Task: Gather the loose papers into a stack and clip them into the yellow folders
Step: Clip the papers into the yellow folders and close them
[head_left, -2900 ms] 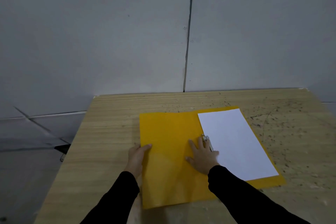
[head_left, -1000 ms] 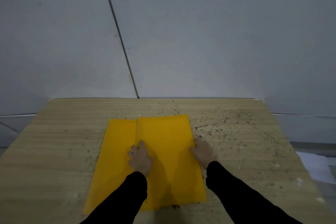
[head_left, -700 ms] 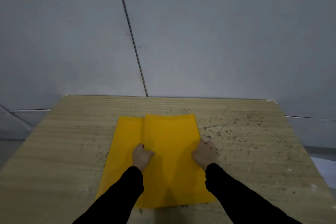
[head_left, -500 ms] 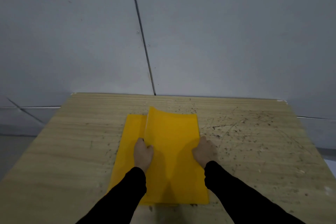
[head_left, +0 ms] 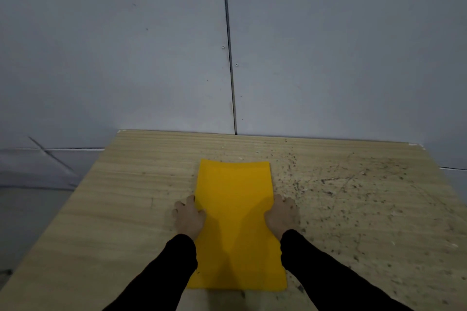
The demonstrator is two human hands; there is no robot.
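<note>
A closed yellow folder (head_left: 236, 212) lies lengthwise on the wooden table (head_left: 126, 199), its far end slightly bowed up. My left hand (head_left: 189, 217) grips the folder's left long edge, fingers curled around it. My right hand (head_left: 281, 214) holds the right long edge the same way. No white paper shows; whatever lies inside the folder is hidden by its cover.
The table's right half (head_left: 353, 197) is scratched and speckled with dark marks. A grey panelled wall (head_left: 227, 58) stands right behind the far edge. The table's left edge drops to a grey floor (head_left: 30, 197).
The open folder with its white sheet has been folded shut. The second yellow layer that stuck out on the left is now covered, and my left hand has moved to the left edge.
</note>
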